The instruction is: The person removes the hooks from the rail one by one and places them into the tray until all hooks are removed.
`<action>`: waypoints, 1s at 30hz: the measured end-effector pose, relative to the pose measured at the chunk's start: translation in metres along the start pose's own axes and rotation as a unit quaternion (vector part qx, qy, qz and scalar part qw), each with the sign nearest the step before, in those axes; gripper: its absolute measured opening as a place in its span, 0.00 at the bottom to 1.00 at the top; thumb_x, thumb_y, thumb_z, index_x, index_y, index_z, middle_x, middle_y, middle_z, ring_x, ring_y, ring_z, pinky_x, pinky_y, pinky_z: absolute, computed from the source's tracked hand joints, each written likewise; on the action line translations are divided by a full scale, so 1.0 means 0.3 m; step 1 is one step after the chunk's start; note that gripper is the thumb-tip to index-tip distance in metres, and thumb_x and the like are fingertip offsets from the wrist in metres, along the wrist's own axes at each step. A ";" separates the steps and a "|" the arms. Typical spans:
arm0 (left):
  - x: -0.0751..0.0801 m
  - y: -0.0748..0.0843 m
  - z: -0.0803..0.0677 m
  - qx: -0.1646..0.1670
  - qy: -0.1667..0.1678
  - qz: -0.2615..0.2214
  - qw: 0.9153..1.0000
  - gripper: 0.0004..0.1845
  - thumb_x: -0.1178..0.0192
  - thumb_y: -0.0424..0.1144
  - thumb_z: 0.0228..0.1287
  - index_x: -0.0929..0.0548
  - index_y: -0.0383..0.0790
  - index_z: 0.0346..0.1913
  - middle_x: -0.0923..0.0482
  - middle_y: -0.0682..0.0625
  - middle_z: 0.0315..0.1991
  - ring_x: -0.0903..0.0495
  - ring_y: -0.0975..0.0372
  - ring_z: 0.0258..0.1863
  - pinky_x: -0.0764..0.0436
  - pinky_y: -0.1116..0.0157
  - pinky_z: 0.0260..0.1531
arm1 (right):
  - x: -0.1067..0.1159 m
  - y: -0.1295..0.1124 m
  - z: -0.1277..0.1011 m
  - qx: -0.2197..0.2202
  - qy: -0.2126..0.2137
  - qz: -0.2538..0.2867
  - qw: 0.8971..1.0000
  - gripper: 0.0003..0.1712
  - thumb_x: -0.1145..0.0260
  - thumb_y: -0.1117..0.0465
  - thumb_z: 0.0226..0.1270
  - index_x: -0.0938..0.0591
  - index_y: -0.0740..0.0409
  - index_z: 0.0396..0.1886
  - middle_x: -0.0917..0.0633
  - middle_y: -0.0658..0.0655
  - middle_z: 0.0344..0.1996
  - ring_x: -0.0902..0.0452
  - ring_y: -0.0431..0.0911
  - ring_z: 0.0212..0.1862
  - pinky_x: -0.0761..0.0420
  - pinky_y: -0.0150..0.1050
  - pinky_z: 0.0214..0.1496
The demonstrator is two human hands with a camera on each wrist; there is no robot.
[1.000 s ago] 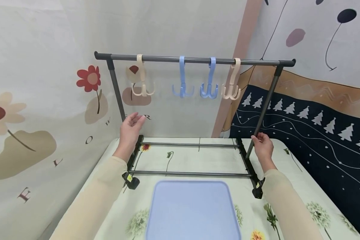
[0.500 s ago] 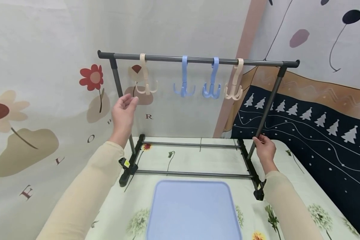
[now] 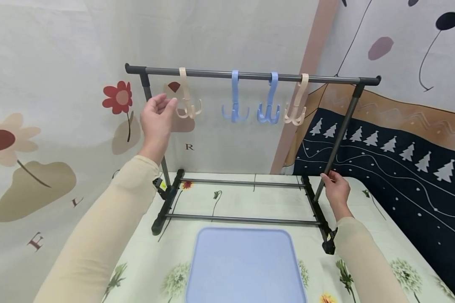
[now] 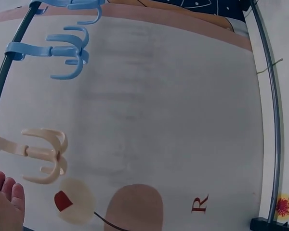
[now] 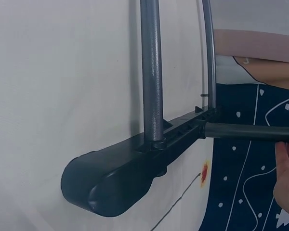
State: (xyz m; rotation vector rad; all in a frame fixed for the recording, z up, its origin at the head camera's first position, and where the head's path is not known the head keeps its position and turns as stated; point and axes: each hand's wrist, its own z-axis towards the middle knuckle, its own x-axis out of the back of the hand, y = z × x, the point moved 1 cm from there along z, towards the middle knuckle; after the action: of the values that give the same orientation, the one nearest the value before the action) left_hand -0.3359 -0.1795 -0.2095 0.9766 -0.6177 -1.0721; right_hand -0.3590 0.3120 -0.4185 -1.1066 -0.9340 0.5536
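left hand (image 3: 156, 119): raised, fingers loosely spread, just left of the beige hook (image 3: 187, 105), holding nothing
beige hook: hangs at the left end of the rail (image 3: 250, 76)
right hand (image 3: 335, 188): pinches the right upright (image 3: 339, 134) low down
tray (image 3: 244, 265): near, centre

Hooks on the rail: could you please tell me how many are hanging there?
4. On the rail, from the left: a beige hook nearest the left hand, two blue hooks in the middle, and a beige hook near the right post. None seem hidden.
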 end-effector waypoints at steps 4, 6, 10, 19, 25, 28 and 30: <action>-0.022 0.029 0.021 -0.001 0.014 0.007 1.000 0.26 0.35 0.50 0.67 0.25 0.45 0.64 0.22 0.48 0.58 0.25 0.62 0.57 0.29 0.68 0.60 | -0.004 0.000 0.001 0.006 0.000 -0.006 1.000 0.26 0.42 0.49 0.77 0.23 0.60 0.64 0.20 0.62 0.59 0.24 0.55 0.58 0.25 0.49 0.60; -0.036 0.044 0.027 0.003 0.018 0.004 1.000 0.25 0.35 0.49 0.67 0.24 0.45 0.63 0.22 0.48 0.57 0.24 0.62 0.57 0.29 0.69 0.60 | -0.006 0.004 0.004 0.007 0.001 -0.008 1.000 0.26 0.43 0.49 0.77 0.24 0.60 0.64 0.20 0.62 0.60 0.25 0.55 0.59 0.25 0.49 0.60; -0.069 0.070 0.034 0.004 0.028 0.005 1.000 0.23 0.36 0.48 0.67 0.23 0.44 0.62 0.22 0.48 0.56 0.24 0.62 0.56 0.28 0.69 0.60 | -0.007 0.012 0.007 0.006 0.005 -0.009 1.000 0.26 0.43 0.50 0.77 0.24 0.60 0.65 0.21 0.62 0.60 0.25 0.55 0.60 0.25 0.49 0.61; -0.137 0.102 0.062 0.005 0.070 0.045 0.997 0.20 0.37 0.47 0.69 0.21 0.42 0.58 0.20 0.50 0.51 0.22 0.64 0.51 0.25 0.66 0.54 | -0.009 0.011 0.000 0.010 0.014 -0.012 1.000 0.27 0.43 0.48 0.77 0.24 0.60 0.64 0.20 0.62 0.60 0.25 0.55 0.60 0.25 0.49 0.60; -0.170 0.104 0.061 0.046 0.080 0.108 0.990 0.21 0.38 0.55 0.68 0.22 0.53 0.59 0.20 0.58 0.52 0.23 0.66 0.51 0.30 0.60 0.54 | -0.010 0.015 0.002 0.010 0.016 -0.005 1.000 0.26 0.42 0.49 0.76 0.23 0.61 0.64 0.20 0.62 0.59 0.24 0.55 0.59 0.25 0.49 0.60; -0.181 0.101 0.065 0.046 0.093 0.092 0.990 0.19 0.37 0.53 0.68 0.21 0.52 0.58 0.20 0.57 0.51 0.22 0.65 0.50 0.30 0.61 0.53 | -0.011 0.016 0.005 0.008 0.016 -0.001 1.000 0.25 0.42 0.50 0.76 0.23 0.61 0.65 0.20 0.61 0.60 0.24 0.54 0.59 0.25 0.49 0.60; -0.189 0.096 0.069 0.040 0.101 0.068 0.992 0.18 0.37 0.50 0.68 0.21 0.49 0.57 0.20 0.55 0.51 0.23 0.65 0.49 0.29 0.63 0.53 | -0.011 0.017 0.009 0.007 0.014 -0.001 1.000 0.26 0.42 0.50 0.76 0.23 0.61 0.65 0.20 0.61 0.60 0.24 0.54 0.59 0.25 0.49 0.60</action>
State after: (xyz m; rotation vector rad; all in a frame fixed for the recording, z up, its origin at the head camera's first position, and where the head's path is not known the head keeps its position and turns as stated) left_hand -0.3619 -0.1301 -0.1725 1.0828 -0.5553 -0.8212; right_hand -0.3627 0.3125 -0.4241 -1.0985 -0.9051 0.5401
